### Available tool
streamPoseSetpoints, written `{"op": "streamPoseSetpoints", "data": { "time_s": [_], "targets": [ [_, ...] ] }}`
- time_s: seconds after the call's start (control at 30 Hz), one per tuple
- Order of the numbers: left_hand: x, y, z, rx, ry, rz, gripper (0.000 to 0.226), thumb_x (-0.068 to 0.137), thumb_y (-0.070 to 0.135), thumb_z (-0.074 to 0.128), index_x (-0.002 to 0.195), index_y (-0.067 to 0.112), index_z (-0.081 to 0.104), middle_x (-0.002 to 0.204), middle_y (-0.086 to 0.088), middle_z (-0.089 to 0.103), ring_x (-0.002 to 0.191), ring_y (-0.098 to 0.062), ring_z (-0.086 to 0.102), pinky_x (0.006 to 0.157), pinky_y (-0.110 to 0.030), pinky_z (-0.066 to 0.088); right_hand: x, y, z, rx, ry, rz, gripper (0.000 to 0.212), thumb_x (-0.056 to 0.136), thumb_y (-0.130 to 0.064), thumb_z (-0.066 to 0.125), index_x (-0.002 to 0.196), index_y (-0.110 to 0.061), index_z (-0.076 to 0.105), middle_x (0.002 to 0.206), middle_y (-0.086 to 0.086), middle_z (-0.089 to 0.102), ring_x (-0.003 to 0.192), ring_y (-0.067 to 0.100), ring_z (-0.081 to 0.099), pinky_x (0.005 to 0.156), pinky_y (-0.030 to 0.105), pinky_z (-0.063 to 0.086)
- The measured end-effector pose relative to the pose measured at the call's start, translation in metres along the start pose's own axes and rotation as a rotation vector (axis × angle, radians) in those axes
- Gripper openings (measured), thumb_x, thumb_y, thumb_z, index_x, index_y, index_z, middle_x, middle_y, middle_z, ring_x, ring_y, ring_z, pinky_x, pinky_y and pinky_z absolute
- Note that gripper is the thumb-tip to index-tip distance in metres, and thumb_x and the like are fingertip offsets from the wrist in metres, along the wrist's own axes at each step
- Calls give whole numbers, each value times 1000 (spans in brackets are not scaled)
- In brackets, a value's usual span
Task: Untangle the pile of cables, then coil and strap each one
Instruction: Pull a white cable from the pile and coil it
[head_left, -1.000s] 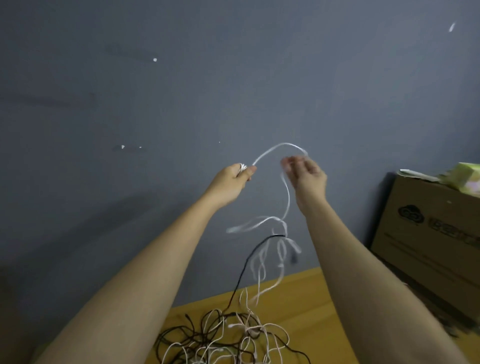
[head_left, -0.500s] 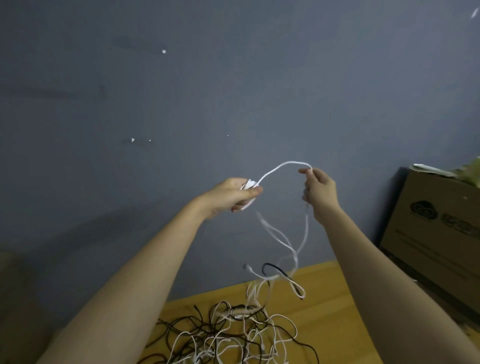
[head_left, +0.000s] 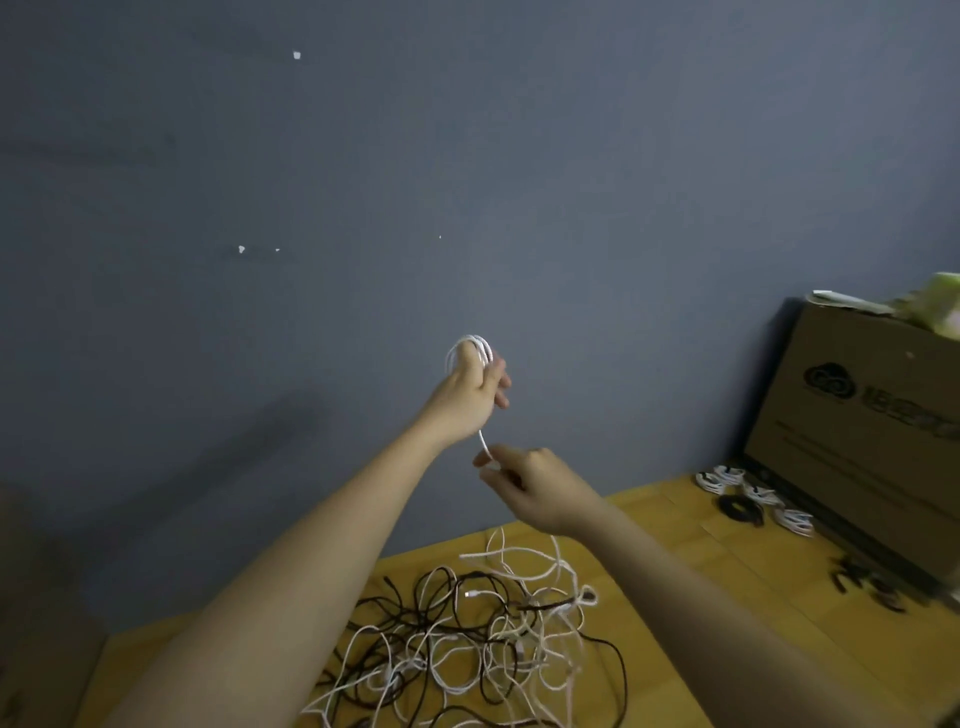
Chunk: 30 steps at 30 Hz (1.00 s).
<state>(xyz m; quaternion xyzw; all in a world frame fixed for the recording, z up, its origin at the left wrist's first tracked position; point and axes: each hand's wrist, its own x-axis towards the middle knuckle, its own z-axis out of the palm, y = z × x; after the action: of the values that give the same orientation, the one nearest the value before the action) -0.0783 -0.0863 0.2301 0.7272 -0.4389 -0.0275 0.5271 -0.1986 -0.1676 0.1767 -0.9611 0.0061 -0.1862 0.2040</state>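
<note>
The left hand (head_left: 470, 392) is raised in front of the wall, fingers curled round a small coil of white cable (head_left: 471, 349) whose loops show over the knuckles; a short run of the same cable drops from it to the right hand (head_left: 524, 480), just below, which pinches that run between thumb and fingertips; the cable looks thin, light and limp, so it should bend to any loop offered but will spring loose if the coil is let go, and the sound place to hold it is across the gathered loops, with the other hand feeding the free run near the coil; the slick jacket may slide through a slack pinch; beneath the arms the pile of cables (head_left: 467, 639), white and black strands crossing one another, lies on the wooden counter (head_left: 675, 566), which is yellowish and smooth; at its far right, several small finished bundles (head_left: 748, 496), white and black, lie just beside a brown cardboard box (head_left: 857, 431) with a printed cloud logo and something pale green on top, too blurred to name; behind everything stands a grey-blue wall (head_left: 363, 208) with a few small white chips.
</note>
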Motion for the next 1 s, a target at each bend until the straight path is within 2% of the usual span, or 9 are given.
{"op": "streamPoseSetpoints", "data": {
  "time_s": [0.07, 0.13, 0.27, 0.37, 0.5, 0.6, 0.7, 0.87, 1.0],
  "targets": [
    [-2, -14, -4, 337, -125, 3, 25, 102, 35, 32, 97, 11, 38, 73, 8, 59, 77, -23, 60, 77, -34, 43, -1, 1, -7, 169, 61, 55, 15, 96, -17, 53, 102, -14, 67, 56, -12, 47, 47, 2, 43, 51, 14, 33],
    [-4, -18, -7, 500, -245, 26, 29, 102, 39, 33, 92, 12, 38, 81, 2, 55, 86, -26, 56, 77, -33, 39, -4, 7, -17, 307, 89, 134, 11, 94, -14, 57, 94, -16, 67, 58, -6, 54, 50, 5, 49, 53, 17, 41],
    [-12, -9, -7, 636, -557, -2, 54, 90, 62, 46, 78, 9, 50, 75, -3, 50, 66, -19, 47, 62, -33, 32, -11, 31, -23, 273, 157, 229, 10, 89, -24, 66, 84, -15, 67, 69, 2, 62, 61, 10, 53, 60, 28, 43],
    [-19, -10, -6, 562, -635, -7, 37, 90, 46, 59, 76, 12, 62, 71, -6, 57, 61, -19, 46, 58, -29, 32, -18, 41, -8, 242, 96, 274, 17, 89, -30, 65, 81, -15, 67, 65, -4, 56, 59, 7, 46, 58, 24, 36],
    [-27, -12, -6, 32, -406, -131, 33, 97, 34, 51, 68, 19, 59, 43, 11, 40, 40, -6, 32, 43, -18, 28, -40, 54, 23, 263, -80, 323, 18, 91, -26, 63, 89, -9, 71, 73, -2, 62, 65, 8, 52, 65, 25, 43],
    [-30, -17, -6, -279, -247, -211, 34, 101, 29, 45, 70, 16, 49, 40, 11, 28, 35, -5, 21, 37, -16, 21, -58, 60, 37, 328, -44, 365, 17, 91, -24, 64, 96, -10, 72, 89, -4, 69, 81, 6, 60, 72, 12, 45],
    [-33, -19, -2, -498, -81, -277, 34, 102, 28, 43, 69, 17, 44, 38, 11, 26, 32, -5, 19, 36, -15, 19, -64, 62, 46, 323, -8, 384, 19, 92, -25, 62, 102, -13, 72, 94, -11, 65, 82, -2, 57, 71, 5, 43],
    [-28, -19, -10, -596, 164, -281, 37, 101, 26, 44, 66, 17, 42, 36, 12, 28, 31, -5, 21, 35, -14, 21, -81, 76, 65, 234, -5, 515, 14, 93, -19, 60, 104, -12, 66, 91, 2, 59, 76, 14, 56, 65, 24, 48],
    [-25, -23, -25, -549, 273, -287, 37, 100, 29, 46, 65, 18, 42, 36, 12, 30, 31, -6, 23, 37, -15, 23, -96, 84, 72, 473, 299, 870, 22, 95, -19, 58, 111, -4, 61, 70, 6, 59, 50, 15, 50, 42, 24, 44]
  ]
}}
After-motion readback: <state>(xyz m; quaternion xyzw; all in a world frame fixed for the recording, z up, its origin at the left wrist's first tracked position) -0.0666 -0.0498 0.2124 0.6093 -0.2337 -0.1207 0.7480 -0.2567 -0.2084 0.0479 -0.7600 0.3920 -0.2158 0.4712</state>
